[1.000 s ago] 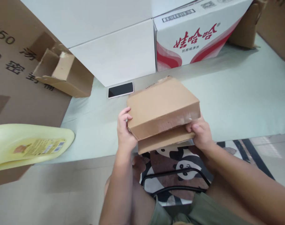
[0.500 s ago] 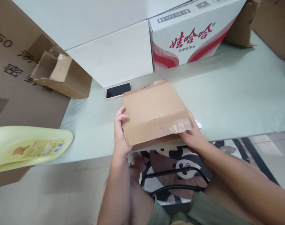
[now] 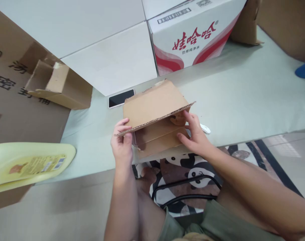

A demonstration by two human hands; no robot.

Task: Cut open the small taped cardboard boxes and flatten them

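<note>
A small brown cardboard box (image 3: 155, 105) lies on the pale green table, its near end gaping toward me with one flap raised and another slanting down. My left hand (image 3: 121, 140) grips the raised flap at its left corner, thumb below and fingers on top. At the opening's right side, my right hand (image 3: 194, 134) has thumb and fingers apart, the fingertips touching the box's right edge. The inside is shadowed; a curved brown cardboard piece shows within. Just right of that hand lies a white object (image 3: 205, 128), partly hidden. A phone (image 3: 121, 98) rests behind the box's left corner.
White cartons (image 3: 109, 57) and a red-and-white water carton (image 3: 192, 43) line the back of the table (image 3: 242, 107). An open cardboard box (image 3: 67, 83) stands left, and a yellow bottle (image 3: 32, 164) is at the near left. Something blue (image 3: 304, 74) sits at the right edge.
The near flap has swung up, exposing the box's opening. My left hand has shifted onto the flap's corner, and my right hand has loosened from the right side. The view has shifted slightly.
</note>
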